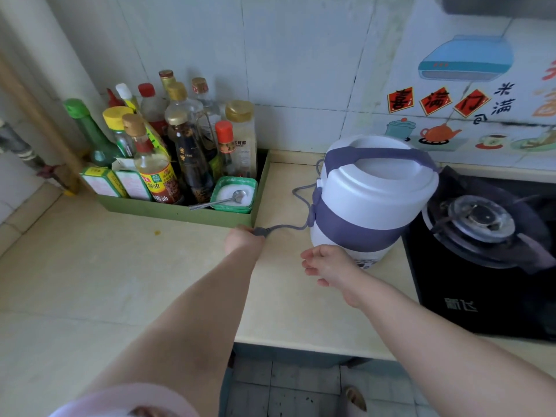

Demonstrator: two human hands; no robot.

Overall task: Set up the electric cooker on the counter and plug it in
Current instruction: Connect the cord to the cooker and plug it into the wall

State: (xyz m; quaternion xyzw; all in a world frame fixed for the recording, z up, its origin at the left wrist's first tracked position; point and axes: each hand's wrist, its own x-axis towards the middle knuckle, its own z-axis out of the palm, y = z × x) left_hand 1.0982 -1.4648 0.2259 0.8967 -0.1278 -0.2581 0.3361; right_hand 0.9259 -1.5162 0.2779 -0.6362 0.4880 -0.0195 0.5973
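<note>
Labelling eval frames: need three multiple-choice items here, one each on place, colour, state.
1. The cooker stands: A in the green tray; B on the counter left of the gas stove; C on the burner.
2. Its band is: A red; B purple; C yellow.
3. The left hand is: A flat on the counter; B lifting the lid; C gripping the plug.
Key: 1 B, it sits beside the stove; 2 B, purple wraps the white body; 3 C, the hand closes round the plug.

L hand (243, 241) pinches plug (260, 231), arm outstretched; R hand (328, 265) hovers, fingers (310, 269) loose.
</note>
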